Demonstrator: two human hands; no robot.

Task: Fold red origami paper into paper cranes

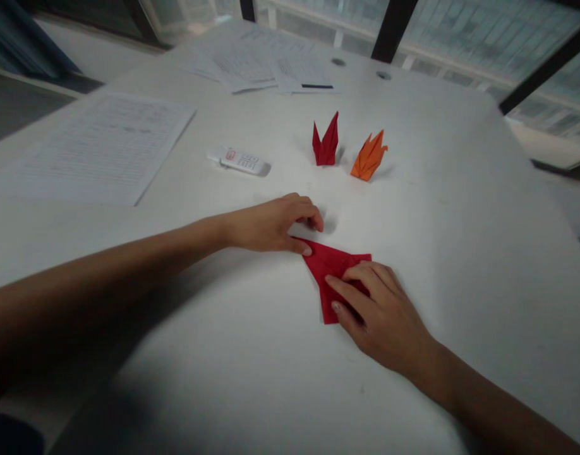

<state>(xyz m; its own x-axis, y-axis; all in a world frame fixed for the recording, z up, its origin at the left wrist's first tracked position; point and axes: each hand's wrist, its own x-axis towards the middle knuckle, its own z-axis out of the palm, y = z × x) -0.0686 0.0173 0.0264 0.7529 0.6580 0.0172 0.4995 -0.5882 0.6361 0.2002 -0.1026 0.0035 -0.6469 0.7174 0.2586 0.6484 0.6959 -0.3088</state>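
A partly folded sheet of red origami paper [335, 259] lies on the white table in front of me. My left hand [285, 224] rests its thumb on the paper's upper left corner, while its curled fingers are held apart from the thumb. On the lower right part of the same paper lies my right hand [382, 309], its fingers stretched over the surface and covering some of it. Farther back stand a folded dark red origami figure [325, 144] and, to its right, an orange origami figure [369, 157], both with pointed tips upward.
A white remote control [242, 160] lies beyond my left forearm. Printed sheets [105, 145] cover part of the table's left side, and more printed papers [256, 63] are spread at the back. Dark-framed windows rise behind the table [470, 208].
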